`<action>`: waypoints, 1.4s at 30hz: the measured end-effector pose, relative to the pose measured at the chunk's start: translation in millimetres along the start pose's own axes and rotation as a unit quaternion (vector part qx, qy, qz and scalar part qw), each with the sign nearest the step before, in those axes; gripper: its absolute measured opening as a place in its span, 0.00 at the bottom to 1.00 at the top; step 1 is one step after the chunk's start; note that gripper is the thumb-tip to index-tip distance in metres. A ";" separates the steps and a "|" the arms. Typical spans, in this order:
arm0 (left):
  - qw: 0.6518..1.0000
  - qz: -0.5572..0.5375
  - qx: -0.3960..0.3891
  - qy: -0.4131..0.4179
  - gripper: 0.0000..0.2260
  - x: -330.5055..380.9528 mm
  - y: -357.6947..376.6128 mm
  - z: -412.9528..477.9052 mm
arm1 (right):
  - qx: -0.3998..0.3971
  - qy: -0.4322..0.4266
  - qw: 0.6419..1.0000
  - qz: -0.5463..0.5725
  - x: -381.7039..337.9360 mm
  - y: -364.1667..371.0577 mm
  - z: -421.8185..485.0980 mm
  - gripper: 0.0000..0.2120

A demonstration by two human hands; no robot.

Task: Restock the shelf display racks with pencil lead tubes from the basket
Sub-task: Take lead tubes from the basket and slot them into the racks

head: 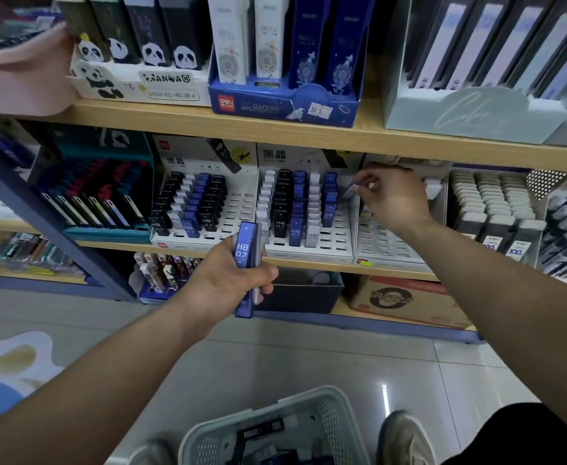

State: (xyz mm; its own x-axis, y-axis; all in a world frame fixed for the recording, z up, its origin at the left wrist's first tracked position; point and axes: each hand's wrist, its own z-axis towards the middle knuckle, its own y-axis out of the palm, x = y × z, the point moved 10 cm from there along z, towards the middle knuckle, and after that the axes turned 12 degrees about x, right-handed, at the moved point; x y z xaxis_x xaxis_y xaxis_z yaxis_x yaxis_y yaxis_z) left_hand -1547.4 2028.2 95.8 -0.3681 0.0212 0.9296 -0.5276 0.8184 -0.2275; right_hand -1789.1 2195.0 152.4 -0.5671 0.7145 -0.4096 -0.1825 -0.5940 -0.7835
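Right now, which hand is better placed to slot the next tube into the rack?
Right hand: it is at the rack, pinching a pale tube beside empty slots. Left hand grips a blue tube lower, off the rack.

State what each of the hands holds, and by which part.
Left hand grips a blue lead tube and a pale one behind it round their lower halves. Right hand pinches a tube by one end.

Light wooden shelves [181,120] on a blue frame [30,203] stand over glossy grey floor tiles [275,367].
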 end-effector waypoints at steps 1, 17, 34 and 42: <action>1.000 -0.004 0.000 -0.001 0.09 0.2 -0.1 -0.3 | 0.001 -0.003 1.000 -0.002 -1.1 0.0 0.3 0.07; 1.000 -0.026 0.009 -0.007 0.11 0.5 -14.5 -6.2 | 0.034 -0.094 0.988 -0.120 -20.4 11.3 6.7 0.11; 0.996 -0.058 -0.062 0.030 0.09 21.0 -3.0 -25.8 | -0.205 0.093 0.912 0.344 -135.9 -11.5 -105.0 0.09; 0.990 -0.075 -0.114 0.032 0.16 28.4 15.0 -43.3 | -0.249 0.112 0.900 0.341 -132.0 -12.8 -116.6 0.08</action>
State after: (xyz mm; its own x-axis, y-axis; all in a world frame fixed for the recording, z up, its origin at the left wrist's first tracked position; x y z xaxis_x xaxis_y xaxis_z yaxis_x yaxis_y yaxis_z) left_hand -1532.6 2066.0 131.3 -0.2452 -0.0792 0.9662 -0.3825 0.9237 -0.0214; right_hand -1618.3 2151.5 162.0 -0.2245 0.3368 -0.9144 0.5608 -0.7227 -0.4039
